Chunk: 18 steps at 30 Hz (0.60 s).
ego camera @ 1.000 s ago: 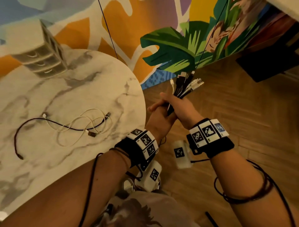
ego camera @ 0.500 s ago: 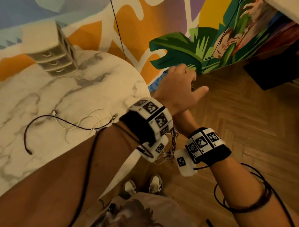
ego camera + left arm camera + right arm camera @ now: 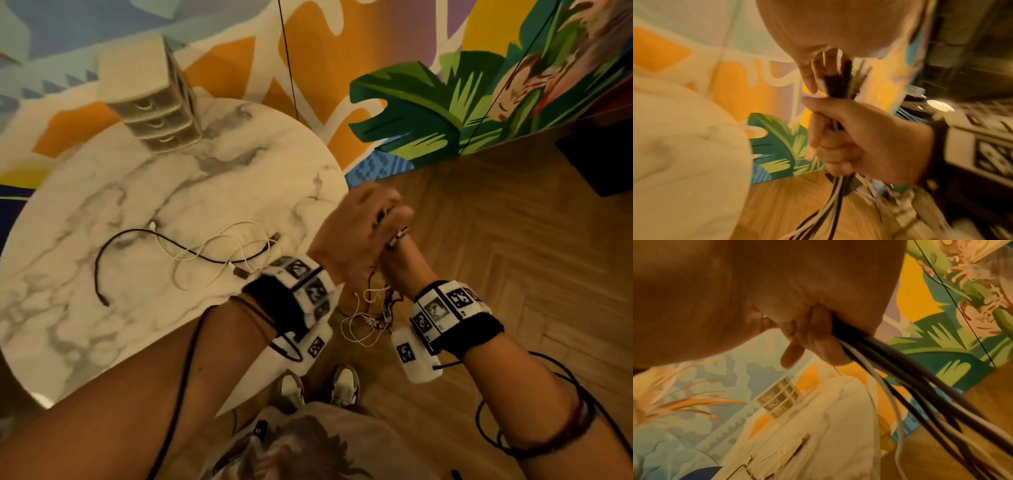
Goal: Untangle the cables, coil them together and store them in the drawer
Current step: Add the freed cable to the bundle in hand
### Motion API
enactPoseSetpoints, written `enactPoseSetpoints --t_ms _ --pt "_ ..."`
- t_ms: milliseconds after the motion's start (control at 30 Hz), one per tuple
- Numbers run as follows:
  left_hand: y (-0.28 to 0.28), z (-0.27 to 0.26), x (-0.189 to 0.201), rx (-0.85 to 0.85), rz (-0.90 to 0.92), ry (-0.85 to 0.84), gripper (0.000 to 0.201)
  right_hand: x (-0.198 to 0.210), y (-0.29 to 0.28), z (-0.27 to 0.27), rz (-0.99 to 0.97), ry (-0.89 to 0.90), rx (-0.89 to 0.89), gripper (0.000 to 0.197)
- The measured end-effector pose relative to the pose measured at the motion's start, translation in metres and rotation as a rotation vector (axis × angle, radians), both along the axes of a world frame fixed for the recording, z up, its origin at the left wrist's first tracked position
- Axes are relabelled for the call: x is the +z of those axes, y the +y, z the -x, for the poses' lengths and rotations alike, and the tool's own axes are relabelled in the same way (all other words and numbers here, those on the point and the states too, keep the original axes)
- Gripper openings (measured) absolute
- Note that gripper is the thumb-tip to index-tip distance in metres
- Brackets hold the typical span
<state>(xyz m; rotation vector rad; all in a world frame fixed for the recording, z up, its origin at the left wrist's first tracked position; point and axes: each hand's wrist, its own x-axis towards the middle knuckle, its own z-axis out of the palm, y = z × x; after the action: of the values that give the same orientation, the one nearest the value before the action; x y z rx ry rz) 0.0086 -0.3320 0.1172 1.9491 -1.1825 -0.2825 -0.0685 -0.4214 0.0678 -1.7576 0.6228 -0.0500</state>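
Observation:
A bundle of black and white cables (image 3: 835,123) is held upright off the table's right edge, above the floor. My right hand (image 3: 849,138) grips its middle in a fist, seen close in the right wrist view (image 3: 813,337). My left hand (image 3: 356,222) curls over the top and pinches the plug ends (image 3: 838,76); one plug (image 3: 397,238) sticks out. It hides most of the right hand (image 3: 399,263) in the head view. Loose loops (image 3: 370,315) hang below the wrists. A black cable (image 3: 137,236) and a white cable (image 3: 219,246) lie crossed on the marble table (image 3: 102,342).
A small beige drawer unit (image 3: 154,113) with three shut drawers stands at the table's far edge by the painted wall. Wooden floor (image 3: 496,240) lies under my hands. A dark box (image 3: 603,161) sits on the floor at the far right.
My left hand rose from below the right hand and came down over the plug ends, covering them. The right hand kept its grip on the bundle.

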Motion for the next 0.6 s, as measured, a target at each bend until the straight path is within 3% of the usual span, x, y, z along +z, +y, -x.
enactPoseSetpoints --t_ms 67,133,233,300,433,533,600 --pt "0.029 -0.035 -0.016 0.173 -0.074 0.091 0.043 -0.001 0.010 -0.003 -0.051 -0.007 0.037 0.030" --pt "0.067 -0.077 -0.038 0.296 -0.401 0.013 0.037 -0.002 0.015 -0.003 -0.123 0.038 0.056 0.035" --pt "0.133 -0.117 -0.088 0.285 -0.951 -0.041 0.028 -0.005 0.020 0.002 -0.205 0.034 0.025 0.038" --pt "0.166 -0.120 -0.113 0.261 -1.145 -0.059 0.036 -0.008 0.026 0.000 -0.183 0.007 -0.029 0.040" --pt "0.178 -0.087 -0.122 0.089 -1.213 -0.152 0.039 -0.019 0.036 -0.010 -0.163 0.054 -0.085 0.048" --pt "0.173 -0.047 -0.110 -0.223 -1.172 -0.195 0.031 -0.027 0.047 -0.019 -0.163 0.105 -0.061 0.050" --pt "0.177 -0.032 -0.102 -0.336 -1.191 -0.161 0.032 -0.030 0.054 -0.024 -0.181 0.114 -0.032 0.051"
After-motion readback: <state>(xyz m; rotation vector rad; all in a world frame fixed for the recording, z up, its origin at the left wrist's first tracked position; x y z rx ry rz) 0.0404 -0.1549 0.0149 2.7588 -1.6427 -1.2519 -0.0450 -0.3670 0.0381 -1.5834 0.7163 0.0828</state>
